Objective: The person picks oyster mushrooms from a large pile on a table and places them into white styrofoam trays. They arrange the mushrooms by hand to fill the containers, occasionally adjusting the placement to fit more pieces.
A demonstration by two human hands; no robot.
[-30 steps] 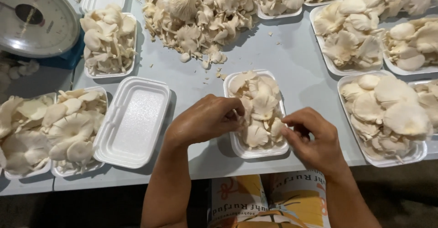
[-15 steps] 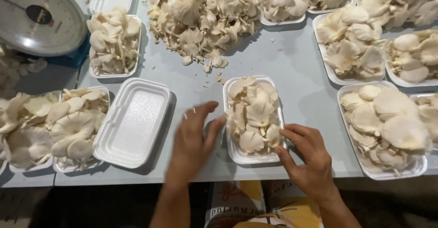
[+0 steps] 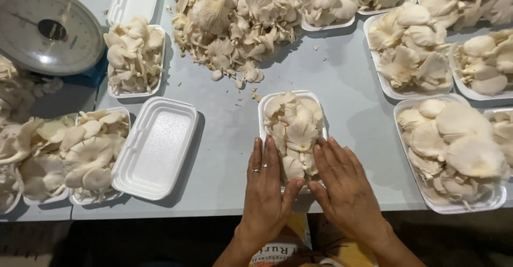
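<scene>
A white foam tray (image 3: 264,102) filled with pale oyster mushrooms (image 3: 295,131) lies near the table's front edge. My left hand (image 3: 269,188) rests flat against the tray's near left side, fingers together, a ring on one finger, thumb under the near end. My right hand (image 3: 342,183) lies flat against the near right side, thumb toward the tray's near end. Both hands touch the tray from either side; neither visibly lifts it.
An empty foam tray (image 3: 155,147) lies left of my hands. Filled mushroom trays sit at far left (image 3: 80,155), back left (image 3: 133,59) and right (image 3: 454,155). A loose mushroom pile (image 3: 235,24) is behind. A dial scale (image 3: 45,29) stands at back left.
Both hands have left the mushrooms and come down flat beside the near end of the filled tray. The view has shifted slightly.
</scene>
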